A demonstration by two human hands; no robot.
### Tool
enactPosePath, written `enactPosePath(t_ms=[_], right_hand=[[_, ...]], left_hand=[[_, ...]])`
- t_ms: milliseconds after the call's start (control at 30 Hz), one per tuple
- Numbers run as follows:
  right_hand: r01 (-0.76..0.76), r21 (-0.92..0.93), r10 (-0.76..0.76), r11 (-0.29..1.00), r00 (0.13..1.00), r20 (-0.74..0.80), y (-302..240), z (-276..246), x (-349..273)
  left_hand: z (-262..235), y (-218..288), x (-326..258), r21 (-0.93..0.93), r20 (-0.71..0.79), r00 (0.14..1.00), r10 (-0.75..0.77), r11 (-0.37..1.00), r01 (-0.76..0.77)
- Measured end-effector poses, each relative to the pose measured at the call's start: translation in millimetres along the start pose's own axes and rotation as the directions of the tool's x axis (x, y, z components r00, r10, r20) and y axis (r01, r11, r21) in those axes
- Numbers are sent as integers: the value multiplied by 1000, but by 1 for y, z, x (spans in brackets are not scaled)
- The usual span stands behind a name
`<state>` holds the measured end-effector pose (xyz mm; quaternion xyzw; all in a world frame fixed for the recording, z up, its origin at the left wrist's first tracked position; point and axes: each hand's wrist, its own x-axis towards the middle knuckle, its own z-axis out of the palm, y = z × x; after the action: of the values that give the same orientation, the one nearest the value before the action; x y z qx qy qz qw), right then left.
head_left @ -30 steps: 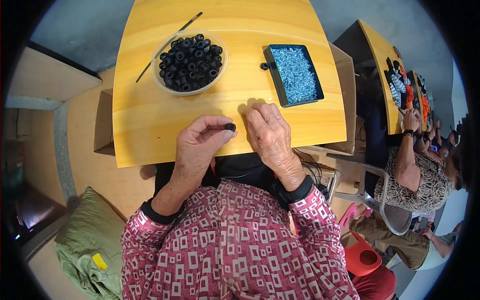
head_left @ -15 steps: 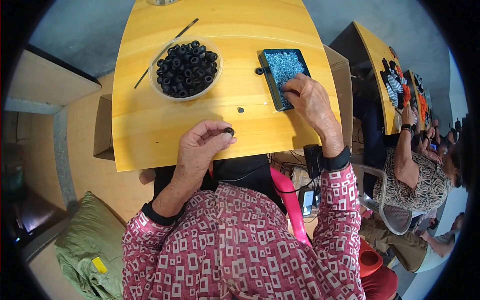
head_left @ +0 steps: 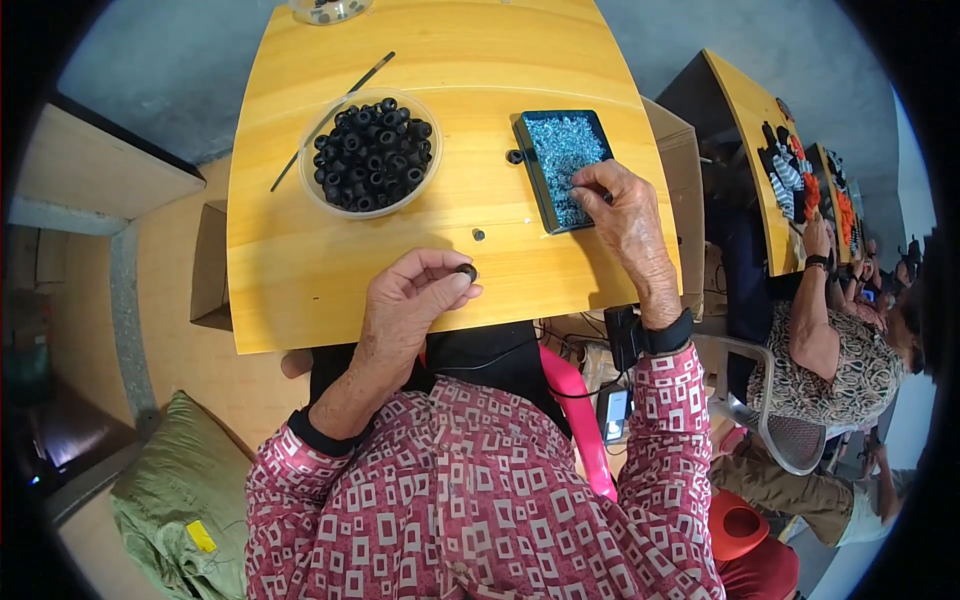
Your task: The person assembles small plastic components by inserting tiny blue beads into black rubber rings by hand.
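Between thumb and fingertips, my left hand (head_left: pixel 415 290) pinches a small round black part with a hole (head_left: pixel 466 271), just above the table's near edge. My right hand (head_left: pixel 622 205) is over the near right side of a black rectangular tray (head_left: pixel 546 201) full of tiny clear-blue pieces (head_left: pixel 562 150). Its thumb and forefinger are pinched together; whatever they hold is too small to make out. A clear round tub (head_left: pixel 436 175) heaped with black hollow parts (head_left: pixel 370 155) stands at the left. One loose black part (head_left: pixel 514 157) lies beside the tray, and a smaller dark piece (head_left: pixel 478 235) between my hands.
A thin dark stick (head_left: pixel 375 68) leans across the tub's far left side on the yellow wooden table (head_left: pixel 300 270). Another clear container (head_left: pixel 330 12) is at the far edge. A cardboard box (head_left: pixel 675 150) stands right of the table. Other people sit at tables farther right.
My right hand's fingertips have drawn slightly back from the pieces in the tray. My left hand keeps its pinch on the black part. The whole view has shifted a little.
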<state>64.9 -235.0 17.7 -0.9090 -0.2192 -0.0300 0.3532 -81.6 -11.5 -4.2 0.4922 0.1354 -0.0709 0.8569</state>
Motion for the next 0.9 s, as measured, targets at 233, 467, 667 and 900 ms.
enactPosePath(t_ms=[233, 467, 667, 900], right_hand=[[-8, 114, 21, 993, 993, -114, 7, 0, -2], [-242, 659, 259, 712, 963, 73, -11, -1, -18], [-149, 706, 176, 693, 984, 35, -51, 0, -49], [175, 475, -120, 862, 982, -145, -75, 0, -67]], left_hand=[[5, 3, 2, -16, 3, 1000, -3, 1000, 3], [19, 9, 3, -27, 71, 997, 13, 1000, -11], [27, 11, 0, -39, 115, 993, -6, 999, 11], [33, 14, -6, -184, 155, 987, -49, 980, 77]])
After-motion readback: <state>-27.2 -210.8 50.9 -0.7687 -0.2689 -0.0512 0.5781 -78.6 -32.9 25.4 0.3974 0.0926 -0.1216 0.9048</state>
